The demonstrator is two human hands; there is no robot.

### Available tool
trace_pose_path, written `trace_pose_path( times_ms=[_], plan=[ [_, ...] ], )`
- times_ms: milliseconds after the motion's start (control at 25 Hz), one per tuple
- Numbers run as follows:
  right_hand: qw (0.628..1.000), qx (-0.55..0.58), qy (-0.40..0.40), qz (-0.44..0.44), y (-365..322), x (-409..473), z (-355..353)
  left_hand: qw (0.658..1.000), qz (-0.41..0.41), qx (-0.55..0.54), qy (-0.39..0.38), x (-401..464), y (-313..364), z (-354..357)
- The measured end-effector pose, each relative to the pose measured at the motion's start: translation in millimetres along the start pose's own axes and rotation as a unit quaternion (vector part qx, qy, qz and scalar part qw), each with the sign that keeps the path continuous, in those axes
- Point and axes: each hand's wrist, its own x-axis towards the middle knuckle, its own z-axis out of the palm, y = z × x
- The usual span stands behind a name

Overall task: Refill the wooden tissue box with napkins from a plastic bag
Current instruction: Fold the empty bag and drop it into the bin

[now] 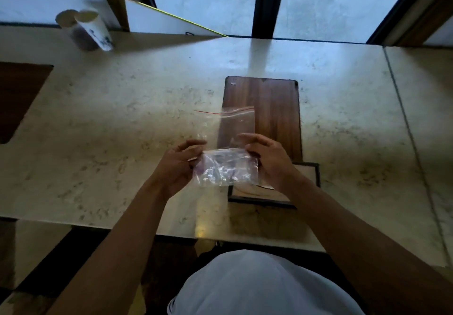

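Both hands held a clear plastic zip bag (226,165) above the pale stone surface (122,123), just over the near end of the wooden tissue box. The left hand (175,167) pinched the bag's left edge between thumb and fingers, its grip clenched on the plastic; the right hand (270,161) grasped the right edge the same way, with its fingers arched over the top. The bag's lower part looked crumpled and glossy, and whether napkins lay inside could not be told. Its upper part, with a red seal line, stood up in front of the box's lid.

The wooden lid (277,116) lay flat on the surface, touching the far side of the open tissue box (306,179), whose pale interior showed below the right wrist.

Far to the left stood a white cup (94,30), well apart from the box.
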Motion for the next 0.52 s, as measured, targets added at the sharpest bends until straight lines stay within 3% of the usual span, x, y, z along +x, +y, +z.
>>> trace_pose_path(
  times_ms=[160, 320, 520],
  plan=[
    [0.996, 0.085, 0.035, -0.017, -6.7, -9.8, -27.9, 1.000, -0.010, 0.010, -0.020, 10.4, -0.9, 30.6],
    [0.996, 0.073, 0.048, -0.016, -10.9, -23.3, -53.6, 0.998, -0.048, -0.030, -0.034, 13.4, -6.6, 55.6],
    [0.997, -0.023, 0.063, -0.045, -17.2, -45.2, -80.0, 0.993, -0.028, 0.097, -0.054, 12.0, -14.4, 81.1]
  ],
)
